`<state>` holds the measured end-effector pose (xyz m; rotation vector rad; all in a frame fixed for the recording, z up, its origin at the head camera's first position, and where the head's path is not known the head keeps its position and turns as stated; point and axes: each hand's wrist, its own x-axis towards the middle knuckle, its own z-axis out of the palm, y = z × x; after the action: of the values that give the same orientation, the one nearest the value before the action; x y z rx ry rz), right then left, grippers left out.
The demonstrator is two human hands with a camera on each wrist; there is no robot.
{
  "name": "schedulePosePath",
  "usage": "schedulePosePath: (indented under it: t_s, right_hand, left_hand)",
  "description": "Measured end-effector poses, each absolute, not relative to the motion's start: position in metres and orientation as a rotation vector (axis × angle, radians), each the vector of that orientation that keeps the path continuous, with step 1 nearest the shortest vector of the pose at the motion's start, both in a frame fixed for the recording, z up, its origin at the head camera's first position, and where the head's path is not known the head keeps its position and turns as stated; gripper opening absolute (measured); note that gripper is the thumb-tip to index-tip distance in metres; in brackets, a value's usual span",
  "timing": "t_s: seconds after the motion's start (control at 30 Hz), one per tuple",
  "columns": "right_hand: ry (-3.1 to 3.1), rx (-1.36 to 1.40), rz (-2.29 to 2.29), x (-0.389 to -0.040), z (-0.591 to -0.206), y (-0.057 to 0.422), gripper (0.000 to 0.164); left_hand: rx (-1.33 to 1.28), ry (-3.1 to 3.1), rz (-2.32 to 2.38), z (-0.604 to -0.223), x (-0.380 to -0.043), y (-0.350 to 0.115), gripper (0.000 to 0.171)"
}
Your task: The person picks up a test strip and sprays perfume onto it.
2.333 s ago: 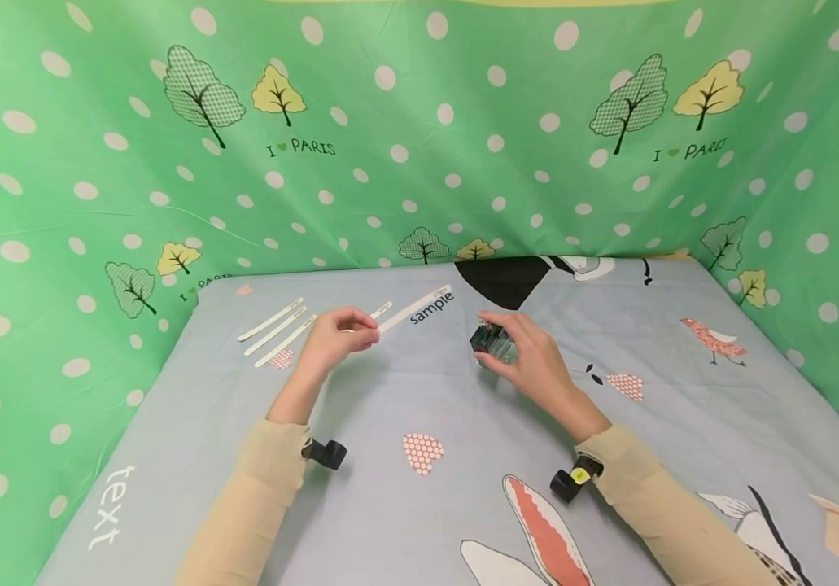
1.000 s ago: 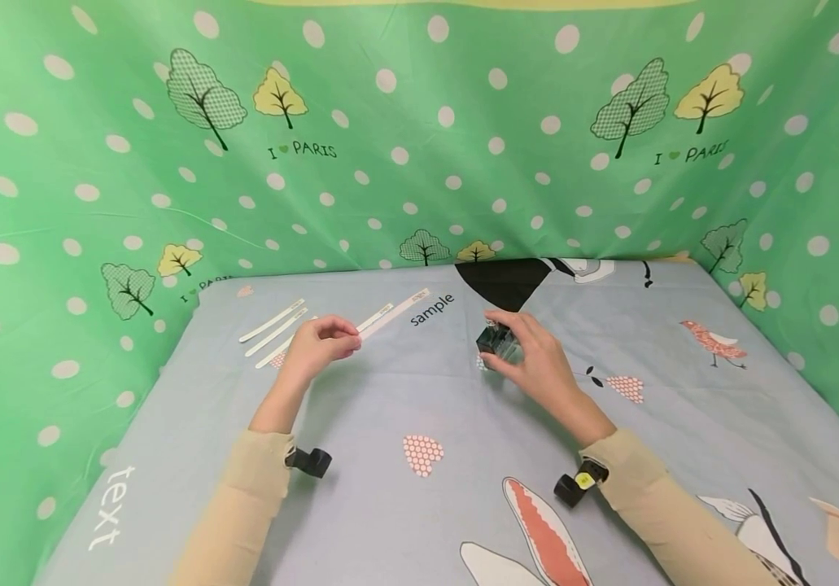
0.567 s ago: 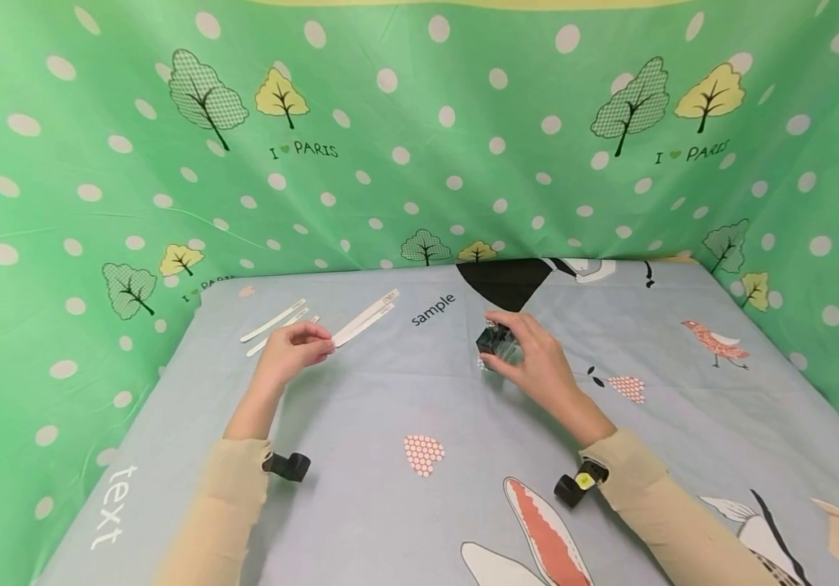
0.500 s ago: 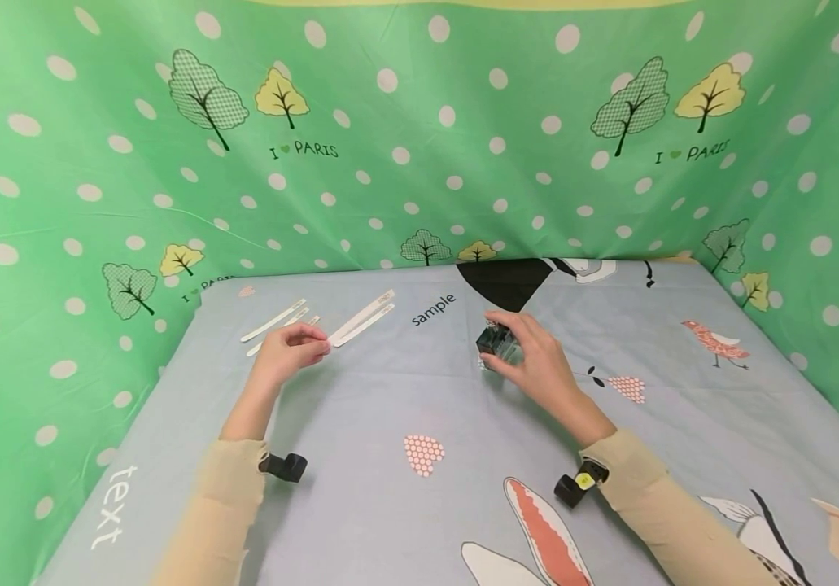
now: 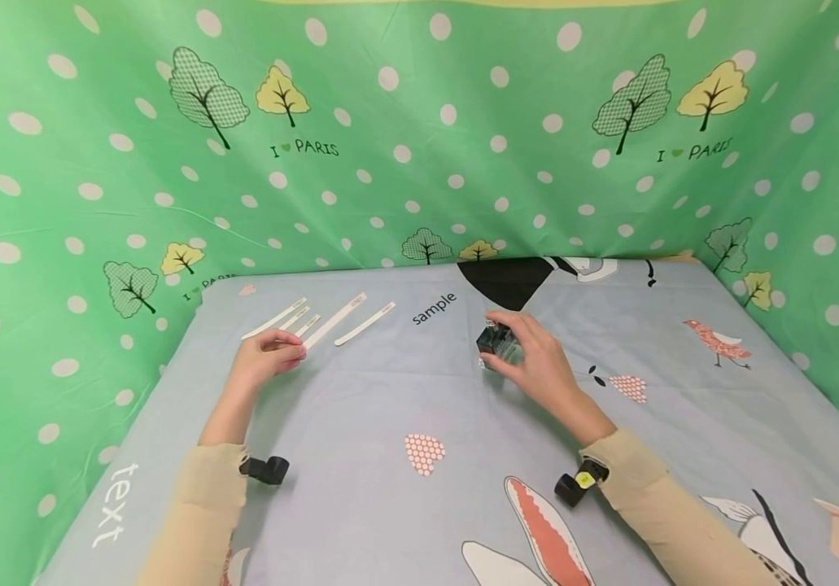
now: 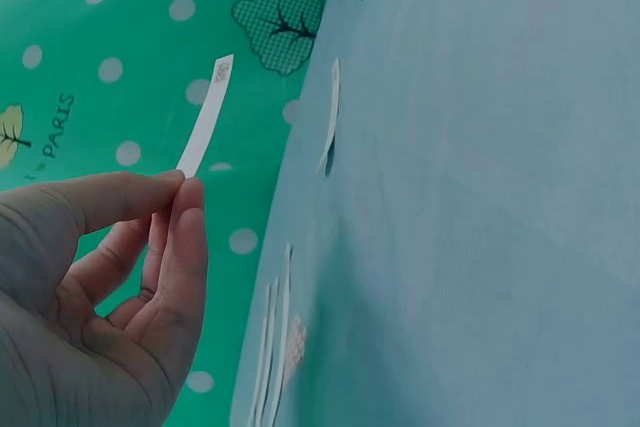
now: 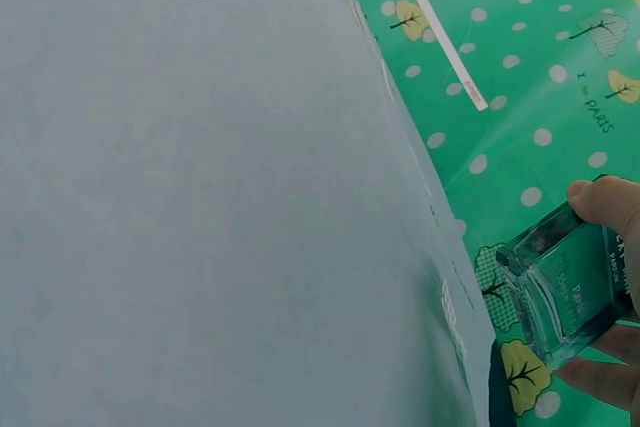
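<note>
My left hand (image 5: 267,358) pinches the lower end of a white paper perfume test strip (image 6: 208,117) between thumb and fingertips. The strip slants up and away, raised above the table, with small print at its far tip. One more strip (image 5: 366,324) lies on the cloth just right of it. Three others (image 5: 273,318) lie side by side at the left, partly covered by the left hand in the head view. My right hand (image 5: 539,362) grips a clear glass perfume bottle (image 7: 570,287) around its sides, tilted over the table. Its label is partly hidden by the fingers.
A grey-blue printed cloth (image 5: 360,488) covers the table, with hearts, a bird and the word "sample" on it. Behind and at both sides hangs a green dotted curtain (image 5: 419,122). Each wrist carries a black camera, such as the left one (image 5: 267,470).
My left hand has carried the pinched test strip leftward, from near the word "sample" to beside the three lying strips. The right hand has shifted only slightly, still holding the perfume bottle.
</note>
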<state>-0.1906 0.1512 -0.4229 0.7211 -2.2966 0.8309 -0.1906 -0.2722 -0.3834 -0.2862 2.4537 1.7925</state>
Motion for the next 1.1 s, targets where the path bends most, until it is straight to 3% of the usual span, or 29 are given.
schedulePosePath:
  t_s: [1.1]
  right_hand:
    - [-2.288,0.742,0.819,-0.192,-0.424,0.152,0.063]
  left_hand:
    - [-0.469,2.352,1.847,-0.411,-0.191,-0.313,0.008]
